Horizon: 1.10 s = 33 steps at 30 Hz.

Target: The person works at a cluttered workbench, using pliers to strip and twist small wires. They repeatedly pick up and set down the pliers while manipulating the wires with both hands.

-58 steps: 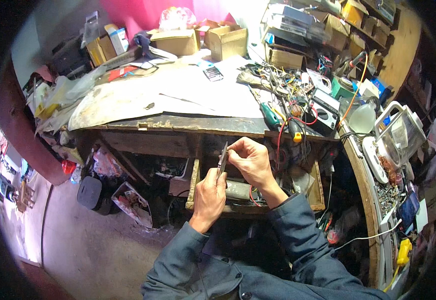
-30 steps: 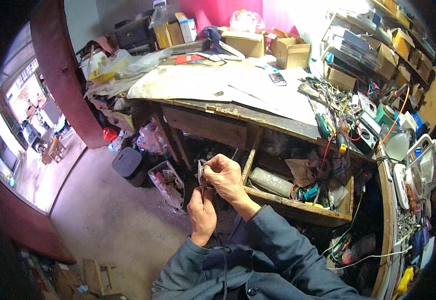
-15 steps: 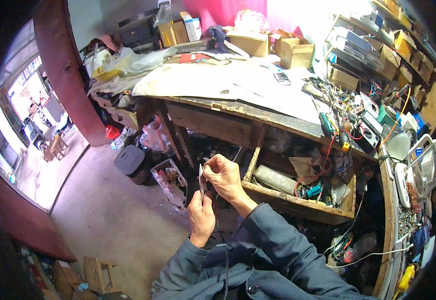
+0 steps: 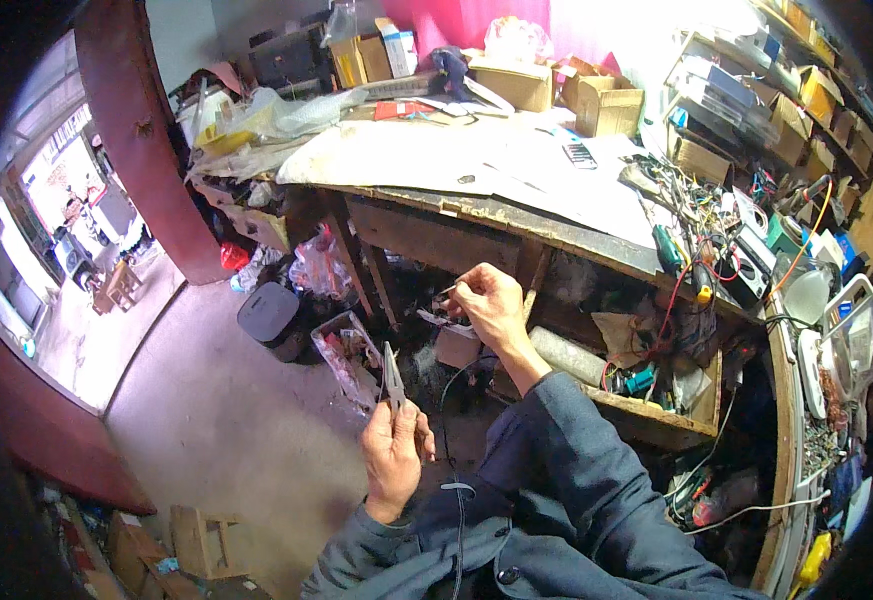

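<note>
My left hand (image 4: pixel 393 462) is closed around a pair of long-nose pliers (image 4: pixel 393 383), whose grey, tapering jaws point up and away from me. The handles are hidden in my palm. Further ahead and to the right, my right hand (image 4: pixel 493 308) is raised in front of the desk, thumb and fingertips pinched together. A small thin piece (image 4: pixel 447 291) sticks out from the pinch, too small to name. The two hands are apart. A dark cord (image 4: pixel 443 405) hangs down between them toward my jacket.
Ahead stands a wooden desk (image 4: pixel 426 150) with a pale cover. Its open drawer (image 4: pixel 646 410) holds tools and a cylinder. Tangled wires (image 4: pixel 691 225) lie at its right end. A dark bin (image 4: pixel 268 318) and an open box of scraps (image 4: pixel 346 360) stand on the floor. Shelves of boxes rise at right.
My hands were together at a thin flat thing and have parted. The right has moved up and to the right; the left sits slightly lower, with the pliers' jaws now plainly showing.
</note>
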Motion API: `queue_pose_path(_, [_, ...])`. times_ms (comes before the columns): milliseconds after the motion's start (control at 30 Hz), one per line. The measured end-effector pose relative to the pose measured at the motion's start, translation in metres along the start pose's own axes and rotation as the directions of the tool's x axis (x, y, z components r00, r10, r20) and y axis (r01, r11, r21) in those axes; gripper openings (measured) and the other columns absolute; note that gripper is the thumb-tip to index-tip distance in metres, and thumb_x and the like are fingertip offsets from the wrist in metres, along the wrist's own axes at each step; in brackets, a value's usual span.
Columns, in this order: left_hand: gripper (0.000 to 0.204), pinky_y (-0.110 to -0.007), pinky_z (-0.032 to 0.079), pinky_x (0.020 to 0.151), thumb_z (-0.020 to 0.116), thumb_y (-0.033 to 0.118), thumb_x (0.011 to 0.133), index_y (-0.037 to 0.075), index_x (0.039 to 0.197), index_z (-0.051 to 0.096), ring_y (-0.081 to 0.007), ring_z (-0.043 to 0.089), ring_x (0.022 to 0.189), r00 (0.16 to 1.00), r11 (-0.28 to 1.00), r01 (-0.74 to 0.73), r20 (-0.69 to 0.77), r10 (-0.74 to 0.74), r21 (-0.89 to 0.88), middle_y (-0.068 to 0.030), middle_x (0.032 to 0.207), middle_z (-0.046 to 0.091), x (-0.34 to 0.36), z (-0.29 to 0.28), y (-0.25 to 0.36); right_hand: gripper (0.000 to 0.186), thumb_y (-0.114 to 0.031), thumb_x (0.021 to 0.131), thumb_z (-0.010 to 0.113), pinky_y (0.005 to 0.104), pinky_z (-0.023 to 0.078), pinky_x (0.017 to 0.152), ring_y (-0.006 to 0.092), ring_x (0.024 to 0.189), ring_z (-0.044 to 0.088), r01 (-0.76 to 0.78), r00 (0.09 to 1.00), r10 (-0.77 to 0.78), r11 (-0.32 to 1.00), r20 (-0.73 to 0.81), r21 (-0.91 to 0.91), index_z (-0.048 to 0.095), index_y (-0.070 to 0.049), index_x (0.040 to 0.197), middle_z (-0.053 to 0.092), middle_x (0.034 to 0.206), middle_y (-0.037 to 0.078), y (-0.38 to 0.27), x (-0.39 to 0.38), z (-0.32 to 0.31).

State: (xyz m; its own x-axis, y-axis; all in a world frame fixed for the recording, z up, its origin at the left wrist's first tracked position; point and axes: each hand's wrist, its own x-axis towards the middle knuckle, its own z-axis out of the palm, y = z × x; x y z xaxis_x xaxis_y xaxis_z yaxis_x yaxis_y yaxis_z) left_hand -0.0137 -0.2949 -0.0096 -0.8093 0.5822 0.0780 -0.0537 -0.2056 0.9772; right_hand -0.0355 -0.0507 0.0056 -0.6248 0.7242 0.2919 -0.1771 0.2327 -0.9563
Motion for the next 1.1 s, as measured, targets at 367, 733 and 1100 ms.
queue_pose_path(367, [0.019, -0.028, 0.047, 0.044, 0.055, 0.025, 0.109, 0.009, 0.099, 0.054, -0.0126, 0.059, 0.058, 0.994, 0.980, 0.113, 0.018, -0.112, -0.165, -0.0023, 0.080, 0.059, 0.000, -0.029, -0.003, 0.007, -0.004, 0.095, 0.065, 0.0303, 0.059, 0.059, 0.0176, 0.064, 0.070, -0.343, 0.906, 0.229, 0.891, 0.355, 0.299, 0.063, 0.002, 0.092, 0.071, 0.077, 0.012, 0.002, -0.022, 0.010])
queue_pose_path(733, [0.022, -0.029, 0.047, 0.045, 0.056, 0.029, 0.108, 0.008, 0.099, 0.054, -0.0145, 0.058, 0.055, 0.974, 0.935, 0.225, 0.085, -0.209, -0.274, -0.0040, 0.079, 0.058, 0.003, -0.035, 0.007, 0.027, -0.009, 0.083, 0.069, 0.0385, 0.060, 0.080, 0.0221, 0.085, 0.074, 0.200, 0.683, 0.381, 0.723, 0.623, -0.662, 0.073, -0.002, 0.109, 0.076, 0.094, 0.007, 0.011, -0.027, 0.015])
queue_pose_path(1100, [0.019, -0.028, 0.049, 0.047, 0.057, 0.024, 0.108, 0.007, 0.102, 0.056, -0.0138, 0.060, 0.056, 0.964, 0.923, 0.265, 0.113, -0.242, -0.280, -0.0044, 0.077, 0.061, 0.007, -0.026, -0.002, 0.036, -0.007, 0.094, 0.076, 0.0280, 0.059, 0.086, 0.0126, 0.094, 0.071, -0.186, 0.814, 0.060, 0.969, 0.578, 0.161, 0.067, 0.002, 0.128, 0.076, 0.107, 0.009, -0.024, -0.063, 0.028])
